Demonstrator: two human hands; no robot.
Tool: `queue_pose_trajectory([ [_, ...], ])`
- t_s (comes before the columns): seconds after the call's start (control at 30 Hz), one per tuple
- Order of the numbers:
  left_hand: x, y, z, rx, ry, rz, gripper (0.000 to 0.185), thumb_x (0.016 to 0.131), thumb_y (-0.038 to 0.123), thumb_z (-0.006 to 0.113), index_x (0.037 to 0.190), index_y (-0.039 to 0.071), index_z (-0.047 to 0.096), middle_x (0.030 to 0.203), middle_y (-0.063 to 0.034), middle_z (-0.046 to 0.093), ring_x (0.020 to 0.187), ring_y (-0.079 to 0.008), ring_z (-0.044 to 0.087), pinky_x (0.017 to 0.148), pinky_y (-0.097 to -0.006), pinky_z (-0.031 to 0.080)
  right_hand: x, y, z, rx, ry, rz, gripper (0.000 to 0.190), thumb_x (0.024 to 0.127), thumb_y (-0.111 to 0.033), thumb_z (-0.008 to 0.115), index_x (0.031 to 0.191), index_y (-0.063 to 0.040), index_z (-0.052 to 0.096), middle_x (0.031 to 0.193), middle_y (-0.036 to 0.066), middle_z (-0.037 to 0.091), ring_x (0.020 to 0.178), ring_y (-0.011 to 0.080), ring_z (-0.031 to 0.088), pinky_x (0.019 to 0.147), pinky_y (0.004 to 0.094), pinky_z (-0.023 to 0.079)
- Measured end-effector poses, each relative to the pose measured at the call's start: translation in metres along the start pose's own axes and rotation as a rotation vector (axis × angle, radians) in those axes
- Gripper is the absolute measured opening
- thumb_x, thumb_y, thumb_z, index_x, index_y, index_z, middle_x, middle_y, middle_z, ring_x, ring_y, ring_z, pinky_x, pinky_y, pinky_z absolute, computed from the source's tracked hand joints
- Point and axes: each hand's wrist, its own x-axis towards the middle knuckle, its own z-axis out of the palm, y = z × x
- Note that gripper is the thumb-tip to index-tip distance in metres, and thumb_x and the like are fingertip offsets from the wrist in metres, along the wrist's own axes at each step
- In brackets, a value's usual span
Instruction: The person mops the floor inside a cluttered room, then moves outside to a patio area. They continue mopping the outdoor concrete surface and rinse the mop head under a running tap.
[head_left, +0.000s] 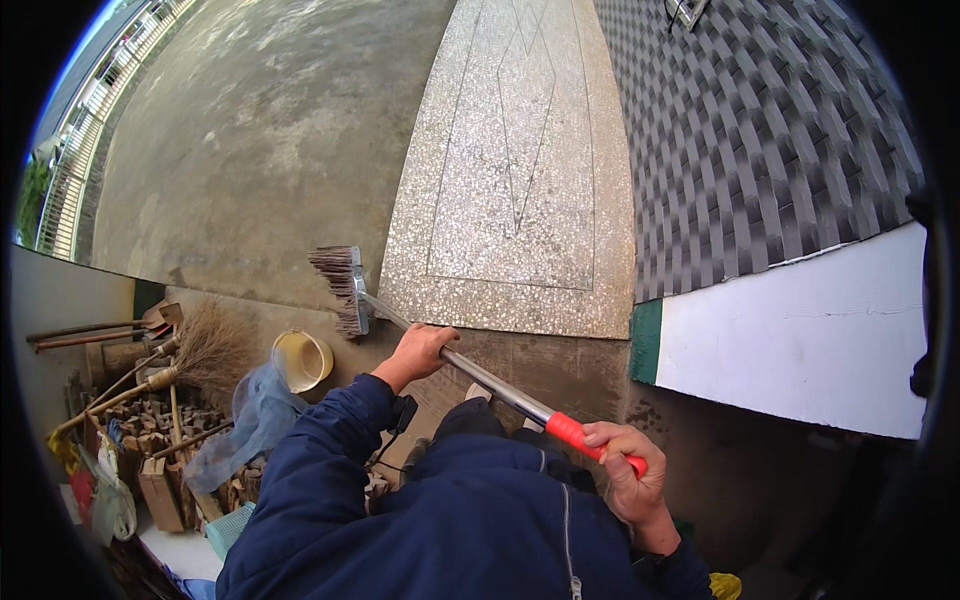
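Observation:
Both my hands hold a long-handled mop or broom (499, 380) with a metal pole and a red grip. My left hand (421, 352) is closed round the pole near its head. My right hand (628, 461) grips the red end, close to my body at the right. The head (351, 291), a pale bar with a fringe of dark brownish strips, lies off to the left near the edge between the grey concrete floor (247, 172) and the terrazzo strip (529, 304). Whether it touches the floor, I cannot tell.
To the left stands a yellowish bucket (324, 363) beside blue netting (251, 420), a twig broom (214, 345) and a pile of chopped firewood (161, 420). Shovels (90, 334) lean behind. On the right are a white wall (795, 322) and grey tiles (750, 150).

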Motion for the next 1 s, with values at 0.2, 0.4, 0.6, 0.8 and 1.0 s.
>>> queue_pose_trajectory([
  [0.2, -0.017, -0.033, -0.027, -0.05, 0.096, -0.217, 0.036, 0.076, 0.014, 0.071, 0.111, 0.011, 0.061, 0.091, -0.014, 0.068, 0.091, -0.0373, 0.064, 0.083, -0.0456, 0.048, 0.016, -0.057, -0.003, -0.063, -0.064, -0.113, 0.02, 0.094, -0.017, 0.064, 0.083, 0.0, 0.06, 0.089, 0.016, 0.07, 0.094, 0.0296, 0.068, 0.089, 0.043, 0.053],
  [0.4, 0.019, -0.037, -0.022, -0.047, -0.116, -0.124, 0.023, 0.074, 0.012, 0.069, 0.097, 0.009, 0.067, 0.087, -0.0177, 0.068, 0.089, -0.0387, 0.064, 0.079, -0.0482, 0.05, 0.021, -0.066, -0.042, -0.006, 0.072, 0.014, 0.035, 0.088, -0.029, 0.073, 0.068, -0.003, 0.062, 0.086, 0.015, 0.071, 0.09, 0.0302, 0.069, 0.085, 0.0423, 0.055],
  [0.6, 0.095, 0.02, -0.004, -0.132, -0.459, -0.063, 0.024, 0.079, 0.019, 0.065, 0.101, 0.011, 0.066, 0.085, -0.019, 0.068, 0.084, -0.0409, 0.065, 0.076, -0.0503, 0.051, 0.062, -0.076, -0.122, 0.067, 0.326, -0.13, 0.038, 0.087, -0.033, 0.074, 0.069, -0.005, 0.057, 0.076, 0.016, 0.067, 0.074, 0.0274, 0.067, 0.076, 0.0415, 0.057],
  [0.8, 0.153, 0.013, 0.003, -0.267, -0.604, -0.132, 0.031, 0.082, 0.021, 0.061, 0.111, 0.01, 0.063, 0.091, -0.0222, 0.069, 0.088, -0.0441, 0.065, 0.076, -0.0517, 0.051, 0.167, -0.07, -0.189, 0.095, 0.311, -0.106, 0.029, 0.091, -0.023, 0.062, 0.071, -0.004, 0.052, 0.072, 0.017, 0.065, 0.07, 0.0265, 0.066, 0.076, 0.0424, 0.057],
  [1.0, 0.188, -0.018, -0.032, -0.239, -0.571, -0.355, 0.036, 0.083, 0.024, 0.062, 0.117, 0.011, 0.062, 0.101, -0.023, 0.068, 0.096, -0.0441, 0.064, 0.082, -0.0506, 0.051, 0.316, -0.046, -0.226, 0.091, 0.213, 0.026, 0.023, 0.095, -0.018, 0.057, 0.079, -0.002, 0.051, 0.076, 0.02, 0.068, 0.074, 0.0277, 0.069, 0.08, 0.0428, 0.057],
])
